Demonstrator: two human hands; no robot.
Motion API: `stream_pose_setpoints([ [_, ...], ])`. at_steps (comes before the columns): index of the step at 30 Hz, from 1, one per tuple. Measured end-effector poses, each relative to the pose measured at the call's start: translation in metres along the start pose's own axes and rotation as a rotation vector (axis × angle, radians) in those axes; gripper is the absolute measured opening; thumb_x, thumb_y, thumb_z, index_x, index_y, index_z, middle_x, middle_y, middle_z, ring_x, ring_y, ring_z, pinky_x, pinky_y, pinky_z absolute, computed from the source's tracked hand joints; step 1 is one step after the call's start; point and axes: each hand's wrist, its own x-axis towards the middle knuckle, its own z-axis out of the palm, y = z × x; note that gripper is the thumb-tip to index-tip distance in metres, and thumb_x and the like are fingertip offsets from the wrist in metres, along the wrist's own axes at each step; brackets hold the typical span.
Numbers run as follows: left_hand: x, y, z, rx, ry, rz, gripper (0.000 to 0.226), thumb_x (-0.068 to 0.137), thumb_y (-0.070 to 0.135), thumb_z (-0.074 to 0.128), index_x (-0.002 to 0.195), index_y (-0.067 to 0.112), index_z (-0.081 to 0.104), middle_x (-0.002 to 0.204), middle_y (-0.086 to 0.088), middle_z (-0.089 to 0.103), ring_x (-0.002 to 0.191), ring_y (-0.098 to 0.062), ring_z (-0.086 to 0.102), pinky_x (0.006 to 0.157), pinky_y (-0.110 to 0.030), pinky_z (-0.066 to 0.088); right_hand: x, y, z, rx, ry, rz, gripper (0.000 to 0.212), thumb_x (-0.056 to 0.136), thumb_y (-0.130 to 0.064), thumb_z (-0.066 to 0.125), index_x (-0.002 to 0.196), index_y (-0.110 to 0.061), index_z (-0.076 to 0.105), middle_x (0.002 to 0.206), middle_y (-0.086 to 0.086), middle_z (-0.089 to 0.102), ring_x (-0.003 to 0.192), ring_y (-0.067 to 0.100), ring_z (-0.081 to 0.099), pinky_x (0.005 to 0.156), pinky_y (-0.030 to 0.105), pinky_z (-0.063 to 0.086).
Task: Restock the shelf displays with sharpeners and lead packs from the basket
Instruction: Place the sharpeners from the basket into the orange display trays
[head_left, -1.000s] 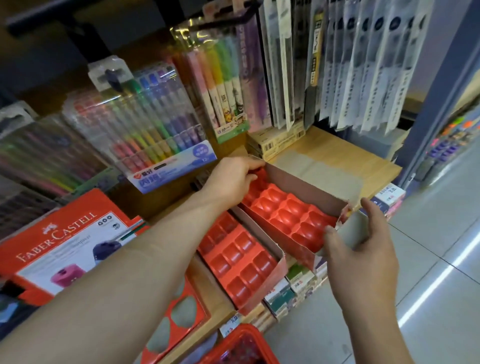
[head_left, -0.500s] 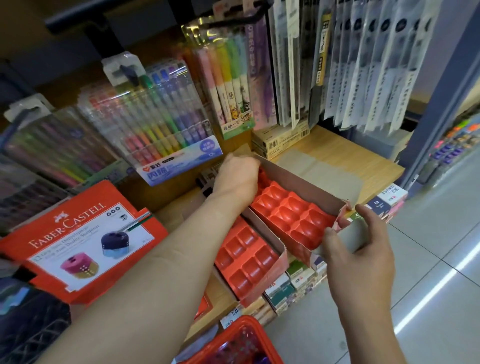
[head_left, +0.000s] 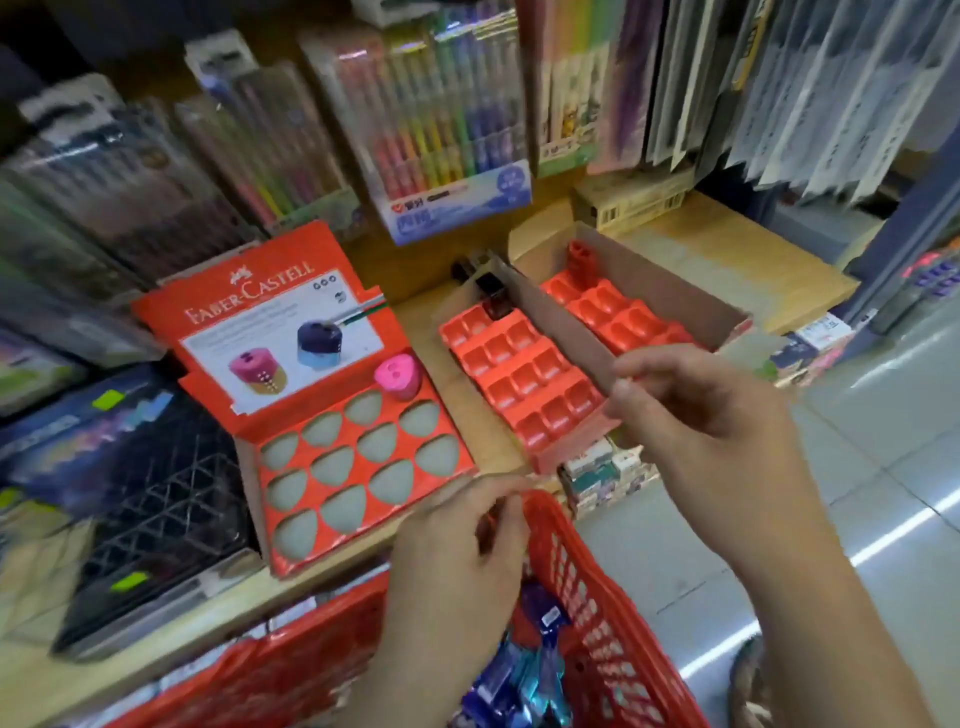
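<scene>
Looking down first, we find the red basket (head_left: 613, 649) far more in view than half a second ago, with blue and purple wrapped packs (head_left: 530, 670) lying in it. Our left hand (head_left: 457, 561) has left the back of the cardboard box (head_left: 670, 280) and hangs over the basket rim, thumb against curled forefinger. Blur hides whether anything is pinched there.

Our right hand (head_left: 706, 415) has stayed at the front, fingers curled, tips meeting at the near end of the box's wall; we cannot tell if they grip it. The cardboard box now sits on the wooden shelf (head_left: 737, 249) beside the open red tray (head_left: 519, 384) rather than across its far end. One red sharpener (head_left: 582, 257) stands in the box's back corner.

Left of the tray, the Faber-Castell display (head_left: 311, 395) shows its cut-outs — a single pink sharpener (head_left: 397, 375) in the far right one. Pen packs (head_left: 441, 130) hang behind.
</scene>
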Motion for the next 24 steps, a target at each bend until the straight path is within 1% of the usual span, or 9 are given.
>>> stream_pose_setpoints([
  [3,-0.056,-0.048,-0.009,0.099,-0.095,-0.167,0.020,0.085,0.014,0.066,0.092,0.031,0.074,0.075,0.029,0.063,0.071,0.007,0.056,0.065,-0.005,0.036,-0.023,0.014,0.031,-0.209,-0.420,0.083,0.013,0.087,-0.013,0.069,0.084,-0.025,0.070,0.071,0.000,0.069,0.067,0.018,0.064,0.066,0.035,0.052],
  [7,-0.113,-0.109,-0.008,0.307,-0.345,-0.357,0.024,0.086,0.015,0.060,0.101,0.027,0.074,0.102,0.010,0.072,0.093,-0.012,0.065,0.075,-0.019,0.040,-0.075,0.078,0.077,-0.611,-0.732,0.263,0.018,0.086,-0.020,0.066,0.104,-0.020,0.069,0.101,0.006,0.071,0.098,0.023,0.066,0.087,0.034,0.050],
  [9,-0.137,-0.135,-0.002,0.332,-0.437,-0.442,0.024,0.087,0.019,0.058,0.104,0.028,0.072,0.105,0.008,0.071,0.097,-0.015,0.065,0.076,-0.023,0.042,-0.105,0.113,0.089,-0.744,-0.829,0.393,0.035,0.089,-0.022,0.063,0.123,-0.015,0.060,0.118,0.012,0.067,0.111,0.029,0.061,0.089,0.032,0.046],
  [12,-0.172,-0.172,0.017,0.352,-0.510,-0.546,0.029,0.087,0.038,0.060,0.115,0.029,0.064,0.109,0.000,0.062,0.101,-0.021,0.061,0.082,-0.028,0.048,-0.142,0.159,0.100,-0.873,-0.946,0.529,0.070,0.089,-0.031,0.064,0.148,-0.019,0.028,0.139,0.018,0.051,0.129,0.032,0.046,0.099,0.032,0.039],
  [15,-0.204,-0.193,0.038,0.331,-0.609,-0.660,0.067,0.084,0.054,0.060,0.141,0.025,0.041,0.142,-0.006,0.042,0.128,-0.026,0.044,0.104,-0.036,0.040,-0.173,0.196,0.116,-0.991,-0.989,0.576,0.097,0.084,-0.052,0.063,0.154,-0.030,0.000,0.158,0.016,0.020,0.147,0.034,0.014,0.117,0.045,0.019],
  [17,-0.215,-0.197,0.046,0.336,-0.661,-0.664,0.072,0.085,0.055,0.059,0.145,0.025,0.033,0.154,-0.003,0.027,0.137,-0.026,0.034,0.109,-0.038,0.036,-0.184,0.210,0.127,-1.065,-0.969,0.566,0.103,0.076,-0.068,0.058,0.150,-0.041,-0.009,0.162,0.010,0.007,0.148,0.037,0.004,0.116,0.059,0.015],
  [20,-0.216,-0.198,0.047,0.298,-0.620,-0.651,0.057,0.083,0.051,0.064,0.131,0.026,0.048,0.136,0.001,0.052,0.117,-0.021,0.054,0.089,-0.032,0.047,-0.188,0.210,0.140,-1.128,-0.950,0.504,0.099,0.080,-0.063,0.061,0.150,-0.042,-0.005,0.158,0.006,0.020,0.144,0.035,0.020,0.111,0.061,0.024],
  [22,-0.212,-0.197,0.043,0.311,-0.634,-0.656,0.048,0.080,0.057,0.065,0.118,0.027,0.056,0.112,0.005,0.065,0.100,-0.017,0.062,0.074,-0.028,0.047,-0.195,0.207,0.148,-1.057,-0.902,0.461,0.095,0.083,-0.047,0.066,0.150,-0.035,0.000,0.132,0.010,0.056,0.123,0.031,0.052,0.104,0.057,0.039],
  [24,-0.213,-0.200,0.038,0.341,-0.650,-0.676,0.043,0.081,0.064,0.058,0.103,0.027,0.062,0.086,0.008,0.067,0.084,-0.015,0.063,0.065,-0.026,0.046,-0.207,0.208,0.153,-0.997,-0.820,0.443,0.088,0.083,-0.036,0.068,0.147,-0.026,0.008,0.100,0.007,0.068,0.096,0.029,0.066,0.090,0.049,0.050],
])
